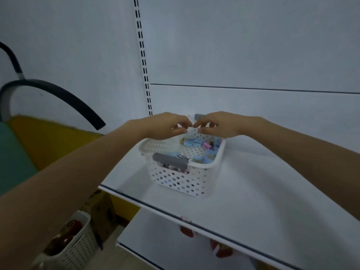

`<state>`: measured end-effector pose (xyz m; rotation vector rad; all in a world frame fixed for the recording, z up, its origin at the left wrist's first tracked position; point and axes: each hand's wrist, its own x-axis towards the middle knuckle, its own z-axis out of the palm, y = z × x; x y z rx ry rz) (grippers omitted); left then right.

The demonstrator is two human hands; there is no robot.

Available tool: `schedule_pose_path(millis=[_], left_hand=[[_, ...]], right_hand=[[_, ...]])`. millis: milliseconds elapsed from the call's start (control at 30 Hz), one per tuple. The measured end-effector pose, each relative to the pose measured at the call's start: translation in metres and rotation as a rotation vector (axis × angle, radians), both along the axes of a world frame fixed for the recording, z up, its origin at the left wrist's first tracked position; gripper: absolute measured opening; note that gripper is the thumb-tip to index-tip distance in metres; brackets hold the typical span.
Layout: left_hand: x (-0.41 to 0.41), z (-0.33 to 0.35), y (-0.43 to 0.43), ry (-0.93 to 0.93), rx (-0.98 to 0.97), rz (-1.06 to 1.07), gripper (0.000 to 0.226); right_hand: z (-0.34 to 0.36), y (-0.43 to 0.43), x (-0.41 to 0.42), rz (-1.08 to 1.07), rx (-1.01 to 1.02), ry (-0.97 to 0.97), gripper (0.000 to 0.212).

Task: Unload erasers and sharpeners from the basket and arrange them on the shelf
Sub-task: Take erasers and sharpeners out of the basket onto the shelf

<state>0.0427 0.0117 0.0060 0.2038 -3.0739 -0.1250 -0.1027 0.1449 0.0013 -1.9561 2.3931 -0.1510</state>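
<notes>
A white perforated basket (175, 178) stands on the white shelf (263, 191), with a grey handle (169, 159) across its near end. Inside lie several small blue pieces (194, 142) and a pink one (206, 145), erasers or sharpeners; blur hides which. My left hand (165, 125) and my right hand (216, 124) hover over the basket's far end, fingers loosely curled, fingertips almost meeting. I see nothing held in either hand. A second grey handle (200, 115) peeks out behind my fingers.
A slotted upright (144, 61) runs up the back panel left of the basket. A lower shelf (155, 240) carries a few reddish items (187, 231). On the floor at the lower left stands another perforated basket (78, 248). A black curved bar (58, 94) arches at the left.
</notes>
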Motion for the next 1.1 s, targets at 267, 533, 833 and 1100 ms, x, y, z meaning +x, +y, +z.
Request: schedule_pose_path(millis=[267, 533, 833, 1100], left_hand=[[-0.032, 0.001, -0.034, -0.086, 0.043, -0.116, 0.033], [-0.053, -0.003, -0.024, -0.599, 0.095, -0.305, 0.03], [-0.064, -0.027, -0.029, -0.488, -0.099, -0.518, 0.02], [-0.075, -0.032, -0.027, -0.458, -0.08, -0.508, 0.059]], right_hand=[[-0.013, -0.036, -0.031, -0.088, 0.092, -0.08, 0.038], [-0.019, -0.039, -0.028, -0.154, 0.048, -0.118, 0.035], [-0.02, -0.04, -0.028, -0.255, 0.019, -0.115, 0.034], [-0.02, -0.041, -0.028, -0.297, -0.017, -0.08, 0.031]])
